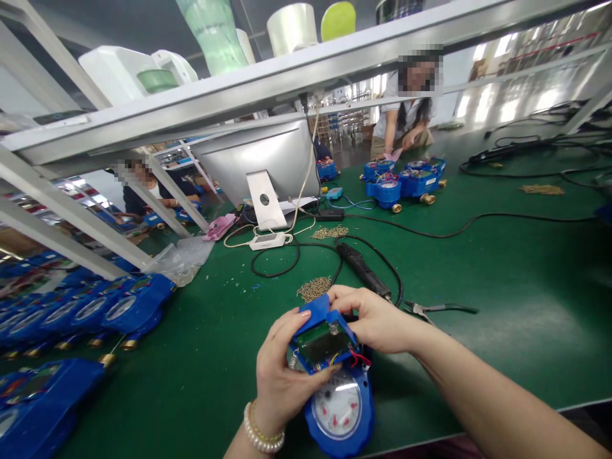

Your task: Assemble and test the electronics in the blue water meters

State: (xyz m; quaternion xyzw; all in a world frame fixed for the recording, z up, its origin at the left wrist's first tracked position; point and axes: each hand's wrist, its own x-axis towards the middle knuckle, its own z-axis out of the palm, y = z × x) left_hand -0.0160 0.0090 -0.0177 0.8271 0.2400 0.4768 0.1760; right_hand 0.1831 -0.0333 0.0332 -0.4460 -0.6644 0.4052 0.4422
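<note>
A blue meter [338,408] with a round clear dial lies near the table's front edge. Above its dial is a blue housing with a green circuit board and dark display [325,347], and red and yellow wires show at its lower edge. My left hand [284,373], with a beaded bracelet at the wrist, wraps round the housing's left side, thumb along the lower edge. At the upper right, my right hand [370,315] grips the blue housing with bent fingers. Part of the housing is hidden behind the fingers.
A black electric screwdriver [363,271] and pliers [435,308] lie beyond my right hand. Screw piles [314,289], cables and a monitor [262,166] stand further back. Blue meters [124,309] line the left; others [404,180] sit at the back. Two people work across the table beneath a shelf.
</note>
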